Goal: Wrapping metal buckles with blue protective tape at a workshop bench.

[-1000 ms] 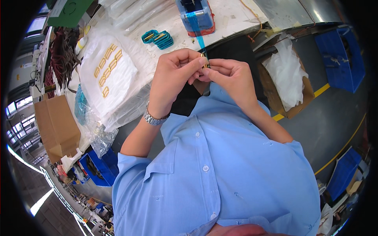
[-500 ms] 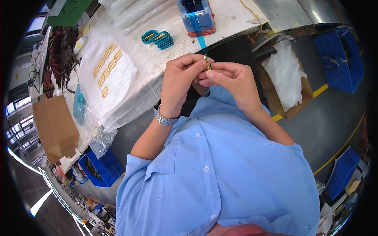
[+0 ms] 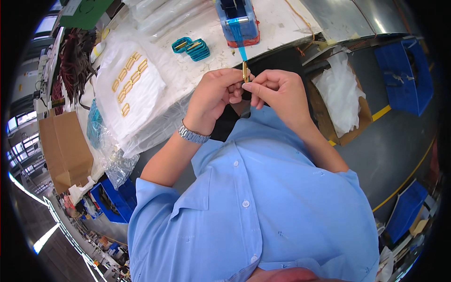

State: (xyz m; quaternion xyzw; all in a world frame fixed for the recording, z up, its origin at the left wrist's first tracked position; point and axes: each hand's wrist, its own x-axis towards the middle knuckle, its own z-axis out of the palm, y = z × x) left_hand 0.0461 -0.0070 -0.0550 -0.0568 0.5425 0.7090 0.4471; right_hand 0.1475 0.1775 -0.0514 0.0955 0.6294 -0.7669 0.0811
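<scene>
Both hands meet just in front of my chest. My left hand (image 3: 216, 96) and my right hand (image 3: 277, 91) pinch one small gold metal buckle (image 3: 245, 72) between their fingertips, held upright. A strip of blue tape (image 3: 240, 44) runs from the buckle up to a blue tape dispenser (image 3: 237, 19) on the white table. A silver watch sits on my left wrist. Behind the hands lie two buckles wrapped in teal tape (image 3: 191, 47).
Several bare gold buckles (image 3: 128, 82) lie in rows on a white plastic sheet at the left. A cardboard box (image 3: 66, 150) stands at the far left. A box lined with white plastic (image 3: 339, 94) and blue bins (image 3: 404, 75) are on the floor at the right.
The hands have turned the gold buckle a little and lifted it slightly toward the dispenser. The blue tape now stretches straight to it.
</scene>
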